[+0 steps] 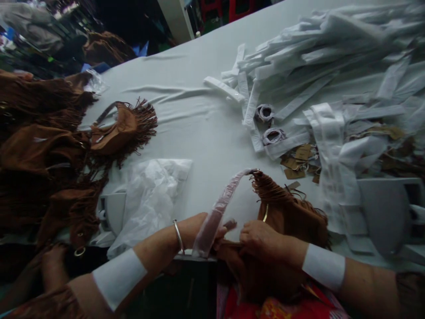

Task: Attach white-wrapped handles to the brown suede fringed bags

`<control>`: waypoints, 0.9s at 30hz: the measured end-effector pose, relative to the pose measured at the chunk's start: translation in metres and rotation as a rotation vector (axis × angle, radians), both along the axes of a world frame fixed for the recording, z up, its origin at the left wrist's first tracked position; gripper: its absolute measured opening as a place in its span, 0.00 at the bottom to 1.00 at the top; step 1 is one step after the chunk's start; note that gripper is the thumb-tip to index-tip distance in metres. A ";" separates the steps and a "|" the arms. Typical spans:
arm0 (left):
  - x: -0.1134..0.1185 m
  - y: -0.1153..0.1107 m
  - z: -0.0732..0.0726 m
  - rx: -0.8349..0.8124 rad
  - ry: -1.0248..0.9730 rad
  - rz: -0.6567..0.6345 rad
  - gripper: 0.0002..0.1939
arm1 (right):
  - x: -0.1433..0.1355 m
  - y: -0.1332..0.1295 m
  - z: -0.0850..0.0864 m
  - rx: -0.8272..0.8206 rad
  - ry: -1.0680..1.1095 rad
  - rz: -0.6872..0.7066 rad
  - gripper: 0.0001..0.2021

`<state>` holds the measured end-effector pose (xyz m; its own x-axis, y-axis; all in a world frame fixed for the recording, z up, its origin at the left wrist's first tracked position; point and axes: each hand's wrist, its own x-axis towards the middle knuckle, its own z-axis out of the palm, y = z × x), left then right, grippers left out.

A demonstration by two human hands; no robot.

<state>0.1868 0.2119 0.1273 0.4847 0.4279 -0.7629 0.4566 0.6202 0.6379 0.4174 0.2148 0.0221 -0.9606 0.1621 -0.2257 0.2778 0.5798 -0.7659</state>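
Observation:
A brown fringed handbag (292, 221) lies over the table's near edge, partly on the wearer's lap. Its strap (215, 217) is sleeved in clear plastic and arches up across the left hand. My left hand (199, 228), with a metal bangle at the wrist, is half hidden behind that strap; its fingers close on the bag's edge. My right hand (259, 237) is closed on the same edge, a short way to the right. Beside the left fingers a small plastic-wrapped end (230, 224) sticks out. White bands circle both forearms.
More brown fringed bags (114, 130) are heaped at left. Crumpled clear plastic bags (152, 186) lie left of centre. White packing strips (299, 57) pile up at the back right, near coiled wrapped straps (274, 136) and brown tags (300, 159). Another person's hand (55, 261) shows at lower left.

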 end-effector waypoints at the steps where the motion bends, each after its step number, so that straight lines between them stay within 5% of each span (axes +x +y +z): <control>1: -0.005 -0.001 0.004 -0.010 -0.016 0.023 0.22 | 0.000 0.000 0.001 0.037 0.002 0.011 0.12; 4: -0.015 -0.012 0.006 -0.164 -0.067 0.235 0.19 | -0.003 0.004 0.005 0.086 0.023 0.008 0.11; 7: -0.022 -0.023 -0.007 -0.236 -0.099 0.469 0.20 | -0.012 0.013 0.008 0.089 -0.007 -0.027 0.12; 10: -0.026 -0.024 -0.035 -0.022 -0.151 0.783 0.21 | -0.025 0.027 0.004 0.090 -0.100 -0.164 0.14; 12: -0.023 -0.022 -0.061 0.111 -0.202 1.009 0.30 | -0.031 0.037 -0.001 0.116 -0.171 -0.308 0.14; 15: -0.010 -0.027 -0.104 0.131 -0.168 1.184 0.41 | -0.027 0.049 -0.009 0.188 -0.148 -0.455 0.11; 18: 0.003 -0.038 -0.138 0.240 0.065 1.086 0.46 | 0.001 0.059 -0.015 0.344 -0.019 -0.549 0.20; 20: 0.007 -0.042 -0.147 0.318 0.279 0.927 0.45 | 0.028 0.066 -0.018 0.478 -0.052 -0.692 0.23; 23: 0.009 -0.040 -0.143 0.394 0.524 0.712 0.41 | 0.066 0.075 -0.021 0.525 -0.335 -0.933 0.31; 27: 0.015 -0.028 -0.130 0.455 0.616 0.635 0.41 | 0.089 0.071 -0.022 0.318 -0.430 -0.966 0.37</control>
<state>0.2014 0.1843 -0.0030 -0.3613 0.7849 -0.5034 0.4556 0.6196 0.6391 0.5068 0.2860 0.0003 -0.2491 0.9121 -0.3255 0.9276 0.1282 -0.3509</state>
